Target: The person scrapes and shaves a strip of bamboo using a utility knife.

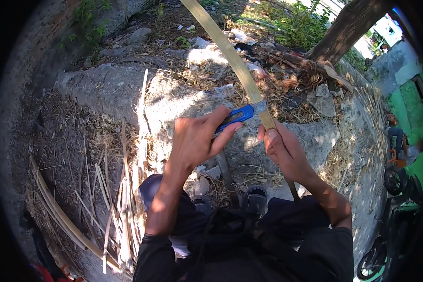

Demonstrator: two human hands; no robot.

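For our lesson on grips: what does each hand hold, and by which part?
The left hand holds the blue knife by its handle; the right hand grips the long strip just below the blade.

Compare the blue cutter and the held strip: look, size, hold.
The cutter is blue with a greyish blade; the strip is pale tan. The cutter is short; the strip is long, running past the frame's top edge. The left hand grips the cutter, the right hand the strip. Both are hand-held.

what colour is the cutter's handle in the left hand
The cutter's handle is blue, clearest in the head view.
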